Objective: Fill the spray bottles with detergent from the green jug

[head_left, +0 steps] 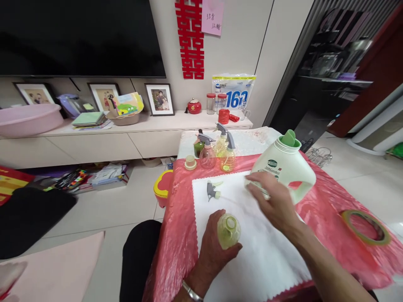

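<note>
My left hand (212,247) is wrapped round a small yellow-green spray bottle (227,239), whose open neck faces up. My right hand (272,197) is in front of the lower part of a large pale-green jug (291,161), blurred by motion. Its fingers are bent over a whitish edge; whether they grip the jug or something small I cannot tell. A green scoop-like piece (288,137) sticks up in the jug's mouth. A grey trigger spray head (212,191) lies on the white cloth (252,251), ahead of the bottle.
Behind the cloth stand a pink spray bottle (208,156), a yellow one (228,161), other bottles and a cream cap (190,162). A roll of tape (365,226) lies on the red plastic cover (333,201) at right. A yellow-and-red stool (163,186) stands left of the table.
</note>
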`<state>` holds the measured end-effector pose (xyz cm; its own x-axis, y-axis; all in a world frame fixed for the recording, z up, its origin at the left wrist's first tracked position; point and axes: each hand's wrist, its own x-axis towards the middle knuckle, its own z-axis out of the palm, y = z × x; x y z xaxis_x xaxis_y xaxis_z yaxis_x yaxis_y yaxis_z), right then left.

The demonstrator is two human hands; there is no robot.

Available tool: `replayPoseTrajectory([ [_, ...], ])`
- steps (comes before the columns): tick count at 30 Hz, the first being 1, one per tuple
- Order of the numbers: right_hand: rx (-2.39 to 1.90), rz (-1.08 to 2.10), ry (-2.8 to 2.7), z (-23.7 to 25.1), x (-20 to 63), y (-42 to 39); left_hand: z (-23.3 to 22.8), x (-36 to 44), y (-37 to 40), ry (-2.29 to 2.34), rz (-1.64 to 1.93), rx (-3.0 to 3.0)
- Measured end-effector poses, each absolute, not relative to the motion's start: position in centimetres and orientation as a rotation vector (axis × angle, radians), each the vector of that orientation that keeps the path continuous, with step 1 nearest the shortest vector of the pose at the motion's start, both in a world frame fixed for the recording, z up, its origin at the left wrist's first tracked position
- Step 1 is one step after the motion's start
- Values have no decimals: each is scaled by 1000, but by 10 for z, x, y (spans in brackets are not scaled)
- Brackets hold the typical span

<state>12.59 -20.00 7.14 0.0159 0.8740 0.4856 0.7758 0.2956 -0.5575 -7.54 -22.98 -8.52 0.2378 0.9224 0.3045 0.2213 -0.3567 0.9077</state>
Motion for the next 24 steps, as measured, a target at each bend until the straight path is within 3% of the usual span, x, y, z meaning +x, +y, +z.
replayPoseTrajectory([
  [4,-1498,-231,-1257,83,194,-230,-82,-76,-231,1058,1148,1731],
  [6,-1546,-164,-1080,77,228,-234,-79,-77,-232,1060,1141,1716],
  [11,-1649,476,-1007,50,274,-224,-74,-77,-233,1037,1129,1704],
  [14,-1681,692,-961,36,278,-210,-74,-76,-234,1032,1144,1683],
  [18,-1715,688,-820,22,276,-191,-74,-75,-235,1048,1123,1616],
  [24,-1724,434,-721,12,266,-184,-70,-76,-234,1034,1105,1622],
])
